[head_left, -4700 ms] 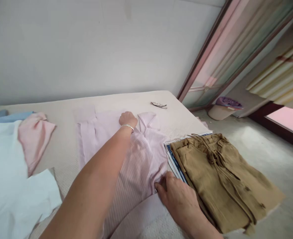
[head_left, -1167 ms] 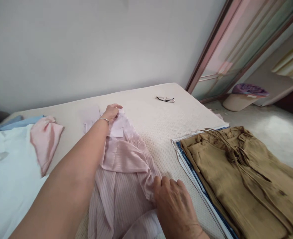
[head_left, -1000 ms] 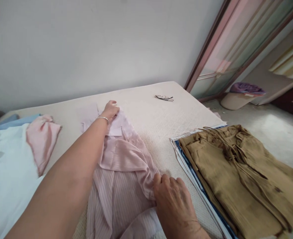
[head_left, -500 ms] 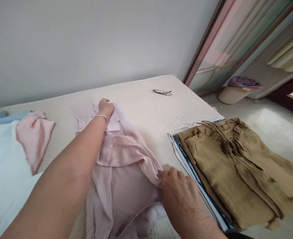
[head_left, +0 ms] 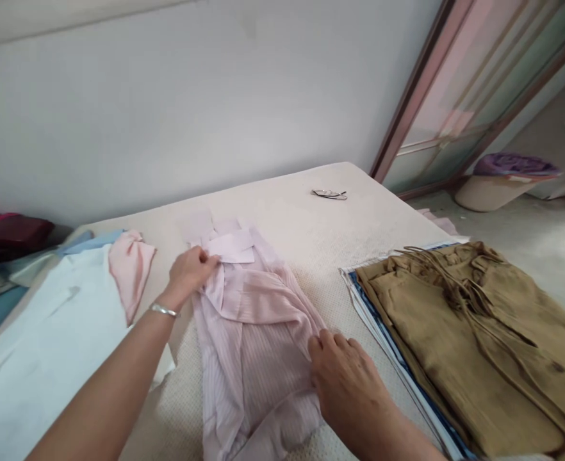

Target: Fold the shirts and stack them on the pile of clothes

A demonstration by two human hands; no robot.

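A thin, ribbed pale pink shirt (head_left: 273, 352) lies lengthwise on the bed before me, with folds across its middle. Flat, paler strips of cloth (head_left: 232, 246) overlap at its far end. My left hand (head_left: 193, 275), with a silver bracelet on the wrist, pinches the shirt's left edge near those strips. Lower down, my right hand (head_left: 347, 378) is closed on the right edge, its fingertips partly hidden under the hand.
White clothes (head_left: 66, 320) and a pink cloth (head_left: 131, 269) lie to the left. Brown drawstring trousers (head_left: 436, 346) top a folded stack at right. Glasses (head_left: 329, 194) rest on the cream bed cover (head_left: 282, 192). A lined bin (head_left: 496, 189) stands on the floor.
My left hand has moved from the right side of the shirt's far end to its left edge. My right hand stays at the right edge. The view has shifted left.
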